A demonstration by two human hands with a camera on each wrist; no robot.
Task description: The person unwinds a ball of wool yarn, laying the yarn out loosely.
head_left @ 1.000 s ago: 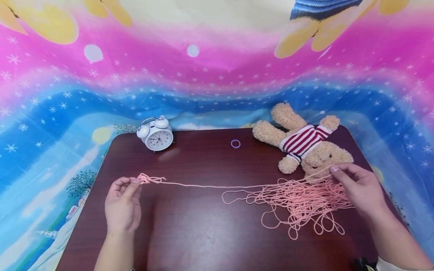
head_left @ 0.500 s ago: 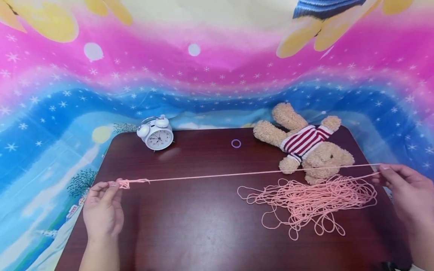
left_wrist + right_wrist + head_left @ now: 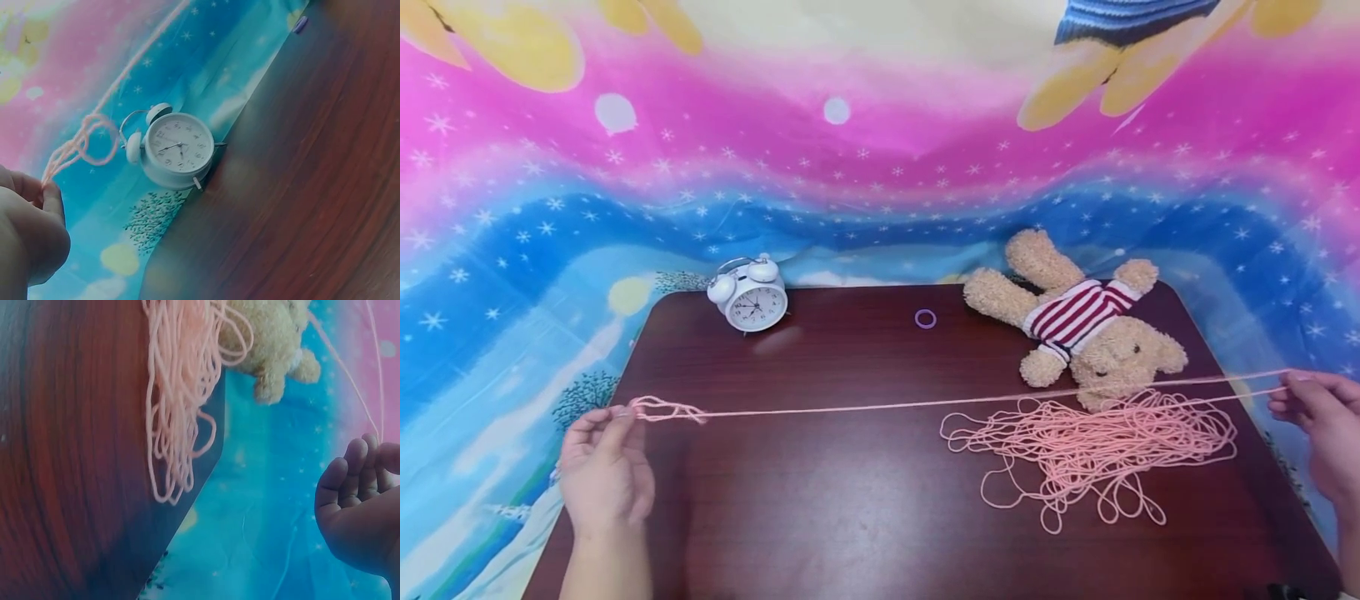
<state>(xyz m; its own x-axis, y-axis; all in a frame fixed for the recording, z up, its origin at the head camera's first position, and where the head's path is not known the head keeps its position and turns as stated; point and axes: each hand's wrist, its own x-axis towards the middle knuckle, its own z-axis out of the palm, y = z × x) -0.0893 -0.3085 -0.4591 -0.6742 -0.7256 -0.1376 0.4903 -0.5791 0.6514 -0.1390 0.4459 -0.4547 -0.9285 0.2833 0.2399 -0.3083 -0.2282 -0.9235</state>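
Note:
A strand of pink yarn (image 3: pixel 850 407) runs taut across the table between both hands. My left hand (image 3: pixel 606 475) pinches a small looped, knotted end (image 3: pixel 81 140) of it between thumb and index finger, over the table's left side. At the far right my right hand (image 3: pixel 1326 425) pinches the strand between thumb and fingertips; from there the yarn turns back down to a loose, tangled heap (image 3: pixel 1097 450) on the table. In the right wrist view the two lengths meet at the right fingertips, while the other fingers curl loosely.
A white twin-bell alarm clock (image 3: pixel 752 296) stands at the back left of the dark wooden table (image 3: pixel 820 508). A purple ring (image 3: pixel 925 319) lies at the back middle. A teddy bear (image 3: pixel 1075 321) in a striped shirt lies behind the heap. A patterned cloth (image 3: pixel 880 175) hangs behind.
Both hands have moved apart, the left leftward and the right to the far right, drawing yarn from the heap into a longer taut strand. The heap's left loops have shifted rightward.

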